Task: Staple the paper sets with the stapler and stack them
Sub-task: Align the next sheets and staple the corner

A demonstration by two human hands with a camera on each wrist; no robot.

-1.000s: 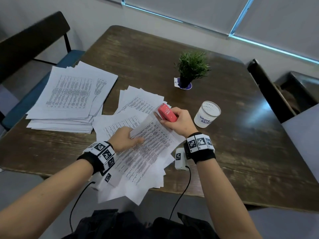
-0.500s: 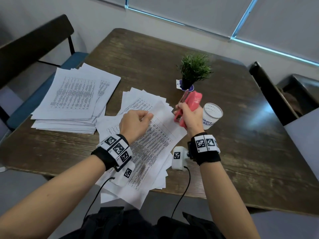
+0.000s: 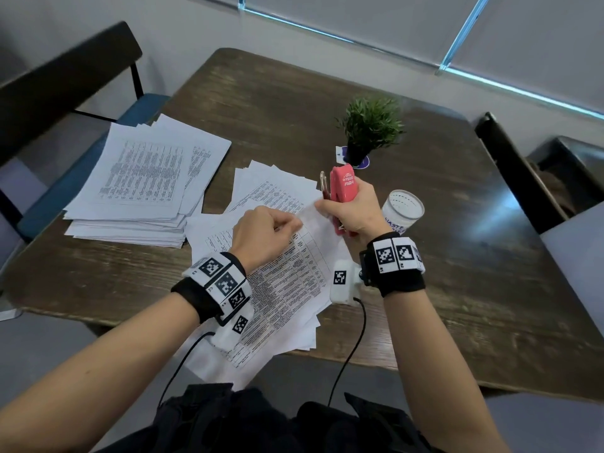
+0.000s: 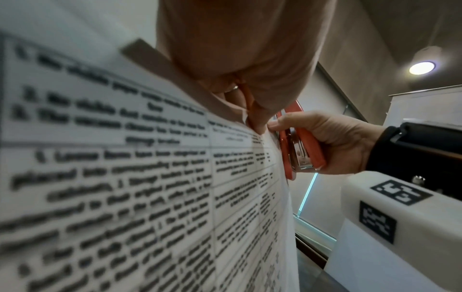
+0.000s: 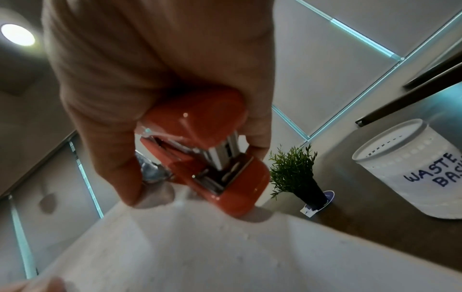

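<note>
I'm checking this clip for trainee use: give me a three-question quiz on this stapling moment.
1. True or false: the red stapler lies flat on the table.
2. Which hand holds the stapler?
   A. left hand
   B. right hand
3. Fill in: the left hand pinches the top corner of the ____.

Key: 1 false, it is held upright in a grip, off the table. 2 B. 3 paper set.
</note>
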